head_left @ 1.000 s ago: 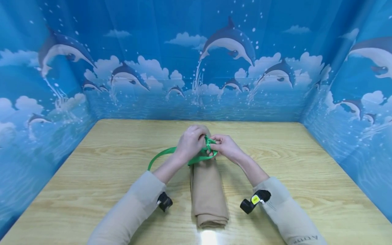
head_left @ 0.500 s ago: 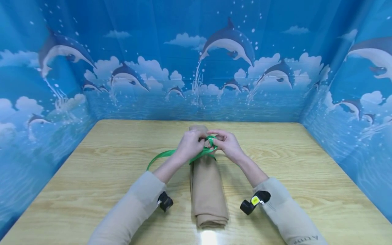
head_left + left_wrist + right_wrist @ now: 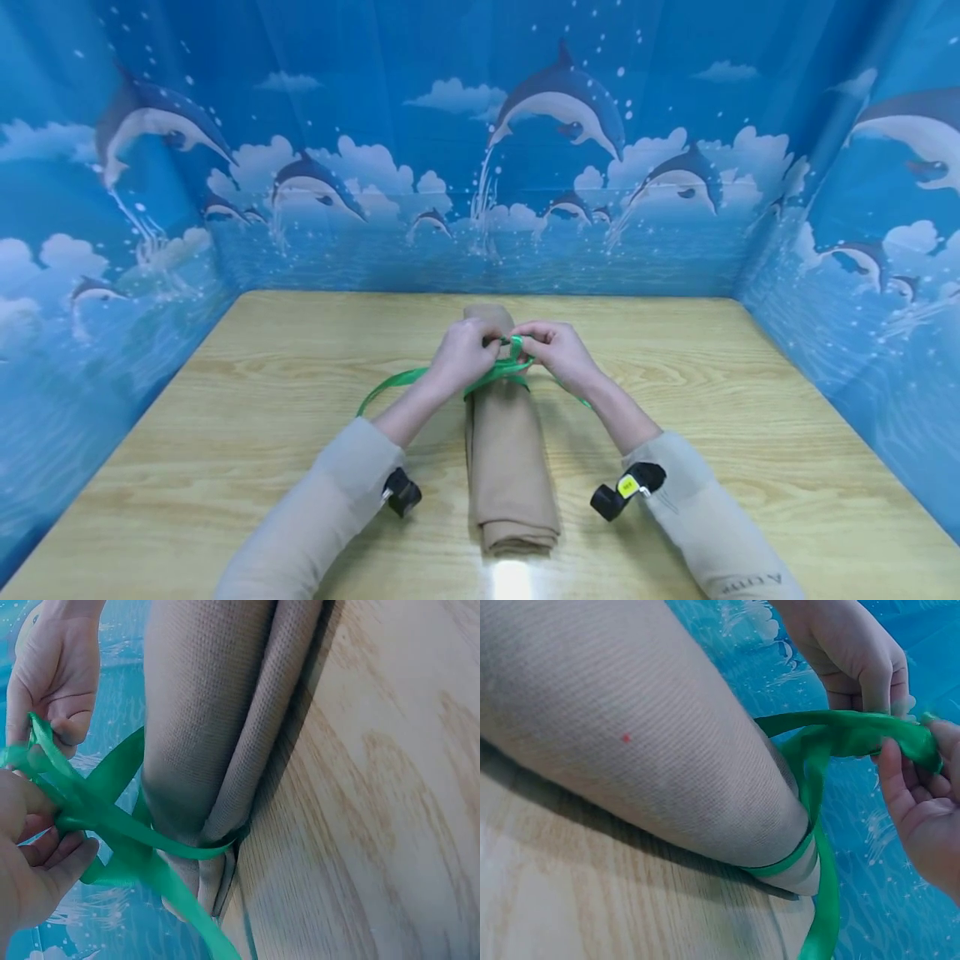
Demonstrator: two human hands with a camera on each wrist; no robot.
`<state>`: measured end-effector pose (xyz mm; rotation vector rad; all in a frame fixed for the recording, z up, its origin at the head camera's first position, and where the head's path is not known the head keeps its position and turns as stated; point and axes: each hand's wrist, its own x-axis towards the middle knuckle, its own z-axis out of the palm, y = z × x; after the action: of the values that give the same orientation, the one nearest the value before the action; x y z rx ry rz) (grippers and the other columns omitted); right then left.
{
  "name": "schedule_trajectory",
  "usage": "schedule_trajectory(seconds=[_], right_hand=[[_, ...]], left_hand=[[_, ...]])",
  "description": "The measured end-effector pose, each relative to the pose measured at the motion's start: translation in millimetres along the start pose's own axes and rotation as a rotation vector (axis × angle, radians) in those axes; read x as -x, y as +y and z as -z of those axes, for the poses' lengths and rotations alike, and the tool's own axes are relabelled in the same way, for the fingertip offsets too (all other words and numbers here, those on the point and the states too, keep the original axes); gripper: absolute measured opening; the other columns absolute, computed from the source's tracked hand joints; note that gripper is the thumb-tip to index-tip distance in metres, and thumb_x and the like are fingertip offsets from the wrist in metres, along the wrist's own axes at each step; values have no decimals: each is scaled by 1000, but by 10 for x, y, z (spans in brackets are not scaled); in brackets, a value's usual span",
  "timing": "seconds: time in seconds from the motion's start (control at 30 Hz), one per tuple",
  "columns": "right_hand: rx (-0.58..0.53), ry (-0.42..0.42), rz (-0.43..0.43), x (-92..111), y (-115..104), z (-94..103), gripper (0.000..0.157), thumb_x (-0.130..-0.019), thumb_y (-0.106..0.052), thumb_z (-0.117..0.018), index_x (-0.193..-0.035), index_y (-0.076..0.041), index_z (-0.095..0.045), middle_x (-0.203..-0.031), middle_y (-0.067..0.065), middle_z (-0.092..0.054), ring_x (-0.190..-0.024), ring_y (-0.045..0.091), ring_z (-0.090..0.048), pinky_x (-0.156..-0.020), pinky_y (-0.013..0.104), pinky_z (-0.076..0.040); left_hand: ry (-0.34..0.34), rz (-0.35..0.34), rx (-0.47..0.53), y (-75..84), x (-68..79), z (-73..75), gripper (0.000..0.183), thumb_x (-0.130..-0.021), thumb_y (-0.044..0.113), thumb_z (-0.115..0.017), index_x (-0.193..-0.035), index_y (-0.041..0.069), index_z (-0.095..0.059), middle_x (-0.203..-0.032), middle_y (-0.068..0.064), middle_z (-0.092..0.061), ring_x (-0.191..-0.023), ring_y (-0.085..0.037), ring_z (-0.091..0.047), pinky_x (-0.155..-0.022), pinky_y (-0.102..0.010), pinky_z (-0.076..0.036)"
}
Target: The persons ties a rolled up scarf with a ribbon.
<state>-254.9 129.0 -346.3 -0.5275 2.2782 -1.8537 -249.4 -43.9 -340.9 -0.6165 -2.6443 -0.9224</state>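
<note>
A rolled tan cloth (image 3: 513, 475) lies lengthwise on the table, its layered end toward the front. Around its far part passes a green ribbon (image 3: 495, 375), with loops and loose ends above the roll. My left hand (image 3: 463, 354) pinches the ribbon from the left side. From the right, my right hand (image 3: 558, 354) pinches a ribbon loop between thumb and fingers. Both hands meet just over the roll, nearly touching. In the right wrist view the green ribbon (image 3: 862, 735) stretches between the two hands. One tail hangs down beside the cloth (image 3: 645, 735).
The wooden table (image 3: 712, 392) has rounded far corners. A blue curtain (image 3: 375, 100) printed with dolphins encloses the back and sides. One ribbon tail curves out left past the left forearm. Black wrist cameras (image 3: 401, 493) sit at both sleeves.
The right hand has shifted slightly and its ribbon loop has changed shape. A ribbon end now shows below the right wrist. The cloth roll has stayed in place.
</note>
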Motion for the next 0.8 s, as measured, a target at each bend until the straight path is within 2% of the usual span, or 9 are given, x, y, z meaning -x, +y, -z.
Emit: schedule_trajectory(seconds=[0.13,0.27,0.33,0.47,0.57,0.67,0.8], right_hand=[[-1,-7,30,-5,10,0,24,-92,-5,-55,-108,12,-62,-81,1,-65,-70,9,-60,-69,26,-52],[44,13,67,-2,13,12,24,-92,-6,-56,-109,10,-64,-92,3,-64,-83,11,-58,-74,26,-50],[89,31,100,-3,16,30,24,-91,-6,-57,-109,8,-65,-96,4,-60,-88,12,-53,-74,25,-48],[200,72,177,3,7,70,22,-91,-7,-58,-107,4,-68,-89,7,-53,-78,17,-44,-65,25,-42],[243,95,198,15,-14,88,21,-91,-7,-57,-106,1,-70,-89,9,-61,-75,14,-49,-64,25,-44],[202,82,186,24,-22,98,22,-91,-4,-55,-106,4,-68,-98,17,-67,-76,10,-57,-67,26,-49],[97,26,160,28,-4,119,24,-90,-2,-52,-106,9,-66,-78,12,-65,-59,8,-50,-57,24,-44]], left_hand=[[-1,15,-10,-12,8,6,11,-84,1,-61,-82,5,-71,-84,-7,-67,-73,-17,-58,-63,-28,-47],[-7,28,-25,-19,9,3,12,-85,3,-61,-84,5,-72,-86,-7,-67,-75,-17,-59,-62,-27,-47],[-10,32,-26,-19,9,3,11,-86,3,-61,-84,5,-72,-86,-7,-68,-74,-17,-60,-62,-26,-47],[-14,36,-39,-21,14,0,12,-86,4,-61,-88,4,-73,-89,-8,-69,-78,-19,-62,-64,-28,-49],[-18,35,-45,-17,21,0,13,-87,5,-61,-91,4,-73,-91,-9,-69,-81,-20,-63,-67,-29,-51],[-20,33,-43,-13,25,1,13,-87,6,-62,-92,4,-73,-92,-9,-69,-82,-20,-63,-68,-30,-51],[-16,32,-41,-23,30,1,12,-86,5,-62,-92,5,-73,-92,-8,-69,-84,-21,-63,-70,-31,-51]])
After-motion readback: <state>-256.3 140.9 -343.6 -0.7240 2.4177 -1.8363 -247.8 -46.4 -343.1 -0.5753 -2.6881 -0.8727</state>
